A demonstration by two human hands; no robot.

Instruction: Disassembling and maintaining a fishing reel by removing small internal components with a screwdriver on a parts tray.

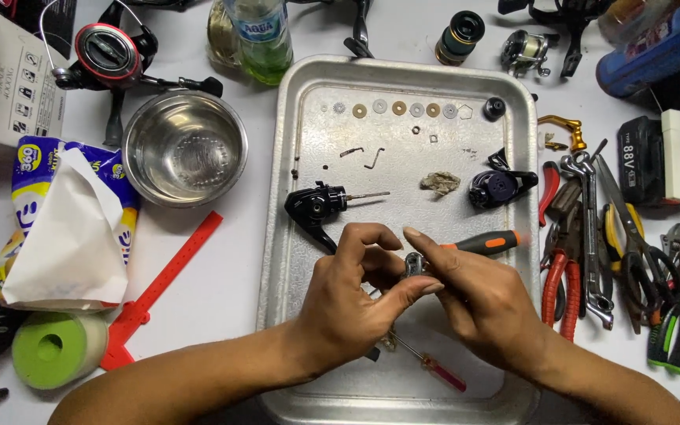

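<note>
The left hand pinched a small metal part over the tray, steadying it; just right of those fingertips, the right hand gripped a black-and-orange screwdriver, its tip hidden at the part

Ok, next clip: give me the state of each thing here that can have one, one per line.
Left hand: pinching a small metal part.
Right hand: gripping a black-and-orange screwdriver, tip at the part.
Steel bowl: upright, looks empty.
Black reel body: lying in the metal tray, shaft exposed.
Washers: laid out in a row.
Tissue pack: open, one sheet pulled up.
Red-handled pliers: lying beside the tray.
</note>
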